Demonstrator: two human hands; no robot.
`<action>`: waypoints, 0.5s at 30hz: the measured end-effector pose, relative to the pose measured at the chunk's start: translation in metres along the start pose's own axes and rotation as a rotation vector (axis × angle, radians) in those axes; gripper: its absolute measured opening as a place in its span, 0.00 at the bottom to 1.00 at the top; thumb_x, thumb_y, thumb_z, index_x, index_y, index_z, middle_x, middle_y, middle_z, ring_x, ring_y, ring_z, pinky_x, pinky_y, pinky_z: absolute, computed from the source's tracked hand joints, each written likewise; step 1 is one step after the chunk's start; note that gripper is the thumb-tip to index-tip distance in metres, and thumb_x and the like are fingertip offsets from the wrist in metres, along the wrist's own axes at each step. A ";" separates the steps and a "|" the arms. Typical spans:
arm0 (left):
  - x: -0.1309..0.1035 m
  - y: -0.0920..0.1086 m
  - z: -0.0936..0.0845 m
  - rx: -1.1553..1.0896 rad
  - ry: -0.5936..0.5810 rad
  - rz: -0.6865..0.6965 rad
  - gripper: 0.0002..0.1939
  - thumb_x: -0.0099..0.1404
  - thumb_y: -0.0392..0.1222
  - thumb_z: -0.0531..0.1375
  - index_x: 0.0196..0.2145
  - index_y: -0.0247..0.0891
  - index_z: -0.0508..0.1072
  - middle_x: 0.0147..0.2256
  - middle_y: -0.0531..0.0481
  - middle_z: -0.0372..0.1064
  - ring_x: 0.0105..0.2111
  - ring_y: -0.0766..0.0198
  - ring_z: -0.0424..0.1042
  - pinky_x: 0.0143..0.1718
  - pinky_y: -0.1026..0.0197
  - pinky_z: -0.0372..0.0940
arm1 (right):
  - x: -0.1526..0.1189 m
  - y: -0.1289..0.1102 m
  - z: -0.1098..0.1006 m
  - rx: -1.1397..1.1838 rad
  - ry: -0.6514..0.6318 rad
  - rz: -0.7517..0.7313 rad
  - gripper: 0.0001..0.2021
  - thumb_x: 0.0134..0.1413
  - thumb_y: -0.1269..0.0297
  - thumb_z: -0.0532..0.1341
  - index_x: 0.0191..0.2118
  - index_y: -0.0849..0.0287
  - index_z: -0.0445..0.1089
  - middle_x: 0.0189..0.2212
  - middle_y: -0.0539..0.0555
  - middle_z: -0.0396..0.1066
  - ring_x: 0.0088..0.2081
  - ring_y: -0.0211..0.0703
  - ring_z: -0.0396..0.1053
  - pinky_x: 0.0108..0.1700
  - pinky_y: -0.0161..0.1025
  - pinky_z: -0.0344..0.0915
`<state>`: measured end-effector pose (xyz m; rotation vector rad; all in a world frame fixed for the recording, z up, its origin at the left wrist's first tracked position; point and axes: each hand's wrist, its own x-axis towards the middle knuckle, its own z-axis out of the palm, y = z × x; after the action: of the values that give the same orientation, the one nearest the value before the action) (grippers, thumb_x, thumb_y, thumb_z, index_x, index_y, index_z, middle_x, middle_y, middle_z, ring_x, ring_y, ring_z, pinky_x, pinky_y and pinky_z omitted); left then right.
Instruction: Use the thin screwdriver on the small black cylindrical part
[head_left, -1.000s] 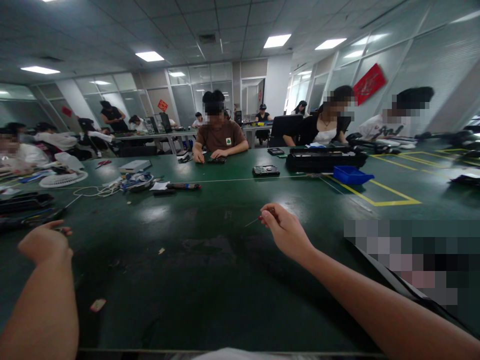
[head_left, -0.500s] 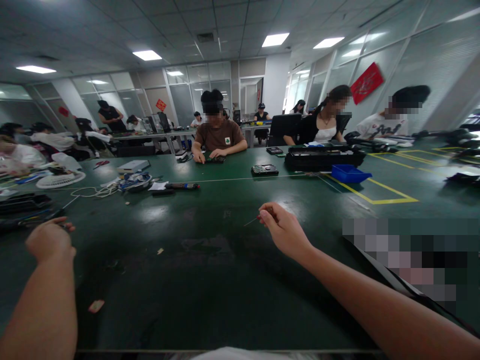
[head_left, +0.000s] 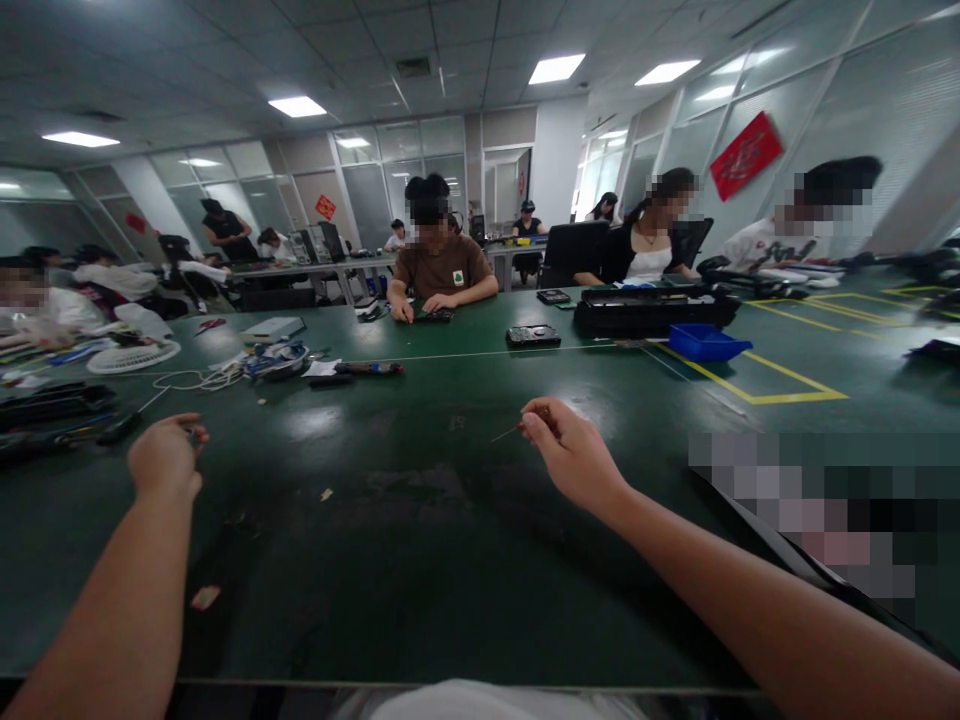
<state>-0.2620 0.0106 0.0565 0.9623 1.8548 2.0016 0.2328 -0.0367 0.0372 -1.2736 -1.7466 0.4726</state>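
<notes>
My right hand (head_left: 566, 445) is closed around a small screwdriver (head_left: 507, 432). Its thin shaft points left over the green table, and a bit of red handle shows at the fingertips. To the left, my left hand (head_left: 166, 455) is raised above the table with its fingers curled. Something small and dark seems to sit at its fingertips, too small to name. Small scraps lie on the table between my arms: a pale one (head_left: 326, 494) and a reddish one (head_left: 205, 598).
Across the green table (head_left: 420, 620) stand a hard drive (head_left: 533, 336), a long black housing (head_left: 654, 311) and a blue bin (head_left: 708, 343). Cables (head_left: 277, 361), a dark pen-like tool (head_left: 369, 368) and a white fan grille (head_left: 133, 357) lie left. A person (head_left: 444, 265) works opposite.
My left hand has moved right, toward the middle of the table. My right hand keeps the screwdriver in nearly the same place. The view has shifted slightly.
</notes>
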 end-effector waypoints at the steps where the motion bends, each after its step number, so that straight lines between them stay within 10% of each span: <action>1: -0.006 0.006 0.009 -0.033 -0.015 -0.028 0.07 0.44 0.29 0.54 0.26 0.32 0.64 0.19 0.54 0.59 0.20 0.68 0.60 0.22 0.68 0.57 | 0.000 0.000 0.000 -0.005 0.004 -0.004 0.11 0.65 0.57 0.53 0.42 0.55 0.68 0.33 0.53 0.74 0.35 0.46 0.72 0.37 0.42 0.65; 10: -0.102 0.079 0.099 -0.360 -0.606 -0.223 0.11 0.49 0.32 0.52 0.32 0.30 0.69 0.25 0.48 0.63 0.27 0.65 0.64 0.30 0.63 0.63 | 0.000 0.002 -0.001 -0.029 0.021 -0.014 0.11 0.64 0.57 0.54 0.44 0.56 0.68 0.32 0.53 0.73 0.32 0.44 0.70 0.33 0.40 0.63; 15: -0.185 0.077 0.143 -0.274 -0.870 -0.247 0.26 0.46 0.26 0.59 0.45 0.38 0.65 0.36 0.49 0.66 0.37 0.62 0.71 0.34 0.63 0.61 | 0.000 0.001 -0.003 0.002 0.055 -0.034 0.10 0.64 0.58 0.54 0.43 0.56 0.68 0.35 0.54 0.75 0.35 0.45 0.72 0.37 0.41 0.65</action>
<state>-0.0166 0.0026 0.0711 1.1828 1.1190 1.3103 0.2356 -0.0371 0.0380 -1.2430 -1.7187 0.4159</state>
